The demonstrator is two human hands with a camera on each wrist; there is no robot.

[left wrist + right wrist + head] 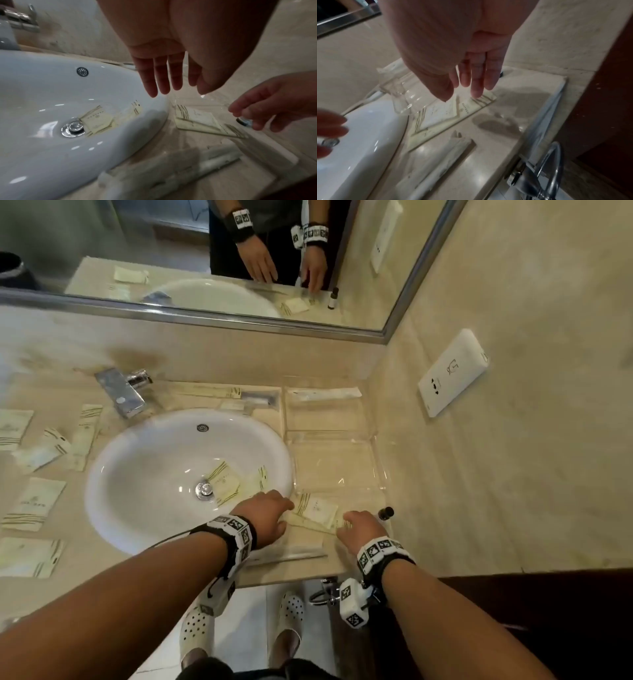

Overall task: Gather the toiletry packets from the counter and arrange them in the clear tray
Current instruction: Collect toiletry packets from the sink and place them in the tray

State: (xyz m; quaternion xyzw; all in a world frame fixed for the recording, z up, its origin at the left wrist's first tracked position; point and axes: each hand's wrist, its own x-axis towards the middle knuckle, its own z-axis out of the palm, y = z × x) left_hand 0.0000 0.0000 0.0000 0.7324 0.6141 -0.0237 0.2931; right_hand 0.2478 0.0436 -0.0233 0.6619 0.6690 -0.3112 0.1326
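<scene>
Flat cream packets point(317, 511) w/ olive stripes, overlapping, betw both hands

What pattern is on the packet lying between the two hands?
The packet is cream with dark olive stripes along one end and small print in the middle; the left wrist view shows it best.

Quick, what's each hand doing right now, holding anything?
Left hand: open, fingers straight, holding nothing, above the sink rim.
Right hand: open, fingers extended, holding nothing, just over the packets beside the sink.
</scene>
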